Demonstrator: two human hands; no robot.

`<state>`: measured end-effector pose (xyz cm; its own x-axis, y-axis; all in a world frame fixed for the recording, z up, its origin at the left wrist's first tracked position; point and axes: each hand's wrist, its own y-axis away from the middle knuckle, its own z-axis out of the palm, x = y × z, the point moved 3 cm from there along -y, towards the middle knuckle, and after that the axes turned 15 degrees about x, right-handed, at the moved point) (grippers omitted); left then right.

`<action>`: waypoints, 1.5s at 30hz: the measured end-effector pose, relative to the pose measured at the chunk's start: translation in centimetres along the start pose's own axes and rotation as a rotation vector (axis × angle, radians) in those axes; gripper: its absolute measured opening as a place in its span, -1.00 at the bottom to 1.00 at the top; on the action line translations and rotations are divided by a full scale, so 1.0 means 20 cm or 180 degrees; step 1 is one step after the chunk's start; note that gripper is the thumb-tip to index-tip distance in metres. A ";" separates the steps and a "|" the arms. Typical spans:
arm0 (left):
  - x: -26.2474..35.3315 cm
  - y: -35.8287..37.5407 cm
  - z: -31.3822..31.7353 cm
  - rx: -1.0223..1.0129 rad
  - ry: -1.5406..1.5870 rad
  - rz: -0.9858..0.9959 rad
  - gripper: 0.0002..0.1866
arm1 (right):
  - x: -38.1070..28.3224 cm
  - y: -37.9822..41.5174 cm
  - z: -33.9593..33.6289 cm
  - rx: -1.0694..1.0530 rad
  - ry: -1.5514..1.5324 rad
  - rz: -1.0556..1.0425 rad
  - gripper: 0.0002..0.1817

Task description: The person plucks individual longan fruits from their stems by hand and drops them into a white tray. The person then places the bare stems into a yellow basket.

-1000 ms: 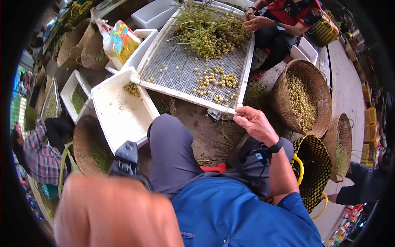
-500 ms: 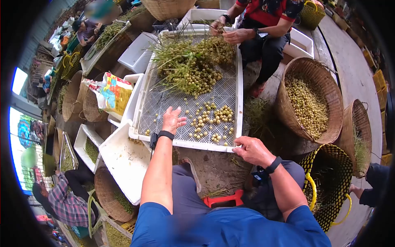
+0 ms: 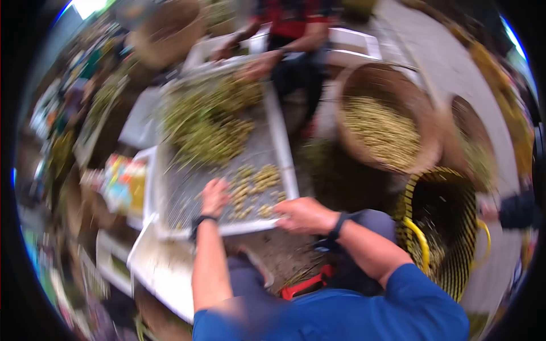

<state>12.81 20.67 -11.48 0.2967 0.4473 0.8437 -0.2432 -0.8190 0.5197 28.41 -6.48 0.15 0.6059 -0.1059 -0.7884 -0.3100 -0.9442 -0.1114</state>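
Note:
A white mesh-bottomed tray (image 3: pixel 284 153) lies before me, blurred by motion. On its far half is a heap of stemmed green-yellow round fruits (image 3: pixel 207 122) that look like longans. Several loose fruits (image 3: pixel 256 187) lie on the mesh near its front right. My left hand (image 3: pixel 215 197) is over the front of the tray, just left of the loose fruits, fingers apart and seemingly holding nothing. At the tray's front right corner, my right hand (image 3: pixel 307 216) has its fingers closed on the rim.
A person's hand (image 3: pixel 261 64) is at the heap's far edge. To the right stand a wicker basket (image 3: pixel 429 128) with loose fruits and a black-and-yellow woven basket (image 3: pixel 463 227) with yellow handles. A white bin (image 3: pixel 165 267) is at front left, beside a colourful bag (image 3: pixel 122 182).
My view has swung, so the tray and baskets sit further left in the picture, and everything is smeared. My right hand stays at the tray corner, my left near the loose fruits.

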 end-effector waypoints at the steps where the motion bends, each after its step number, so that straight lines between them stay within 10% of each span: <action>1: -0.05 -0.08 0.01 0.0048 0.0044 0.0087 -0.51 | 0.05 0.01 0.03 -0.0013 0.0076 0.0056 -0.72; 3: 0.00 -0.10 0.06 -0.0004 -0.0197 0.0468 -0.81 | 0.08 0.03 0.01 0.0072 0.0093 0.0055 -0.72; 9: 0.19 0.35 0.18 0.0209 -0.0973 0.1405 -0.82 | 0.02 0.00 -0.15 0.0442 -0.0620 0.0666 -0.65; 11: 0.19 0.55 0.16 -0.0146 -0.1147 0.3268 -0.80 | 0.08 -0.07 -0.06 0.0809 -0.1597 0.0875 -0.60; 13: 0.17 0.74 0.16 -0.0064 -0.1304 0.2099 -0.80 | 0.00 -0.11 -0.10 0.0483 -0.2678 0.1884 -0.50; 16: 0.13 0.86 0.12 -0.0017 -0.1245 0.2147 -0.84 | 0.03 -0.19 -0.09 0.0648 -0.3547 0.1808 -0.36; 18: 0.16 0.94 0.09 0.0010 -0.2173 0.3208 -0.87 | 0.03 -0.20 -0.10 0.0847 -0.4059 0.1840 -0.46; 23: 0.23 0.98 -0.03 -0.0013 -0.2590 0.3382 -0.82 | 0.09 -0.21 -0.07 0.0804 -0.4458 0.1919 -0.69; 25: 0.31 1.02 -0.04 0.0939 -0.2643 0.3879 -0.79 | 0.06 -0.20 -0.05 0.0940 -0.4514 0.1979 -0.70; 27: 0.25 1.05 -0.07 0.1042 -0.2398 0.3612 -0.72 | 0.07 -0.21 -0.03 0.0963 -0.4496 0.1958 -0.69; 29: 0.08 1.13 -0.02 -0.0476 -0.1255 0.1367 -0.64 | 0.11 -0.24 0.04 0.1063 -0.4685 0.1931 -0.69; 31: -0.06 1.17 0.08 -0.0327 -0.1924 0.3083 -0.56 | 0.09 -0.26 0.08 0.0977 -0.4788 0.1960 -0.69; 33: 0.01 1.26 0.14 0.0200 -0.1545 0.2480 -0.56 | 0.06 -0.27 0.09 0.1119 -0.4732 0.2076 -0.68; 36: 0.03 1.31 0.08 0.0620 -0.1182 0.3678 -0.64 | 0.03 -0.26 0.11 0.1196 -0.4722 0.2255 -0.56; 39: 0.06 1.31 -0.04 0.0260 -0.1030 0.3633 -0.73 | 0.06 -0.27 0.12 0.1150 -0.3940 0.2398 -0.41; 41: 0.12 1.20 -0.20 0.0101 0.1057 0.1490 -0.72 | 0.07 -0.26 0.08 0.0725 -0.3213 0.2085 -0.39; 45: 0.16 0.99 -0.28 0.0474 -0.1130 0.1928 -0.64 | 0.03 -0.24 0.09 0.0076 -0.4864 0.2301 -0.41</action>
<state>3.82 7.94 2.18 0.4381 -0.2246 0.8704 -0.3392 -0.9380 -0.0713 29.00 -1.56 -0.89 -0.8618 -0.0927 -0.4987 -0.2057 -0.8348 0.5107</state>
